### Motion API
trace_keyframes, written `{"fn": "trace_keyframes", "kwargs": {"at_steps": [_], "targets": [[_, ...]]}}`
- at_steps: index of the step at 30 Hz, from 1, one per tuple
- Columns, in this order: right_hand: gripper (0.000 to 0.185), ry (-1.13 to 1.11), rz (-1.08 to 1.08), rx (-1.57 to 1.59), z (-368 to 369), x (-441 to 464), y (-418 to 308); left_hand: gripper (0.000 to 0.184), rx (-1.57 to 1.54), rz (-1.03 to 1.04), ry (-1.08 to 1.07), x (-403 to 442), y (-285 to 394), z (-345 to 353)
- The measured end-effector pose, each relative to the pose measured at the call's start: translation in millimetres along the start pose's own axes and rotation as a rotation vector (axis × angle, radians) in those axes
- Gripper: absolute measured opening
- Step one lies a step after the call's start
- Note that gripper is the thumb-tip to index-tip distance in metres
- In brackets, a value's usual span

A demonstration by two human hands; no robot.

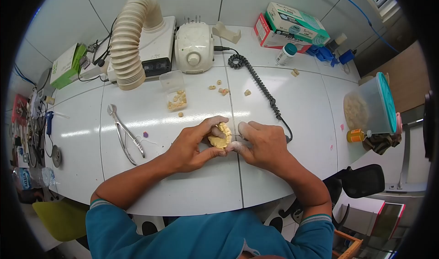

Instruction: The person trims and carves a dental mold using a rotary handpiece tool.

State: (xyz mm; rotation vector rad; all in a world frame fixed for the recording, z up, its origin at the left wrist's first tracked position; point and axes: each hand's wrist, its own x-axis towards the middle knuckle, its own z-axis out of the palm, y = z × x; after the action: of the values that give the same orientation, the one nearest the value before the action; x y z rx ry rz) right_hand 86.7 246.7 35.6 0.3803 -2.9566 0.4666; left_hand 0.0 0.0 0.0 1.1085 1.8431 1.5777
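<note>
A yellow dental cast with a row of teeth is held over the table in front of me. My left hand is closed around it, thumb below and fingers over the top. My right hand is closed on a handpiece, whose body the hand mostly hides. Its thin metal bit points at the toothed side of the cast; whether it touches, I cannot tell. Pale dust coats the fingertips. The coiled black cord runs from behind my right hand to the white control unit.
Metal cutting pliers lie to the left. Behind my hands are a clear box of small yellowish pieces and several loose ones. A ribbed suction hose hangs at back left. A white bottle and glove boxes stand at back right.
</note>
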Motion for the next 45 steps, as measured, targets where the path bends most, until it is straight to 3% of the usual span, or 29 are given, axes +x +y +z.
{"fn": "trace_keyframes", "kwargs": {"at_steps": [45], "targets": [[0.062,0.018,-0.006,-0.008,0.2,-0.3,0.3,0.08,0.025,-0.007,-0.007,0.8,-1.1,-0.4]]}}
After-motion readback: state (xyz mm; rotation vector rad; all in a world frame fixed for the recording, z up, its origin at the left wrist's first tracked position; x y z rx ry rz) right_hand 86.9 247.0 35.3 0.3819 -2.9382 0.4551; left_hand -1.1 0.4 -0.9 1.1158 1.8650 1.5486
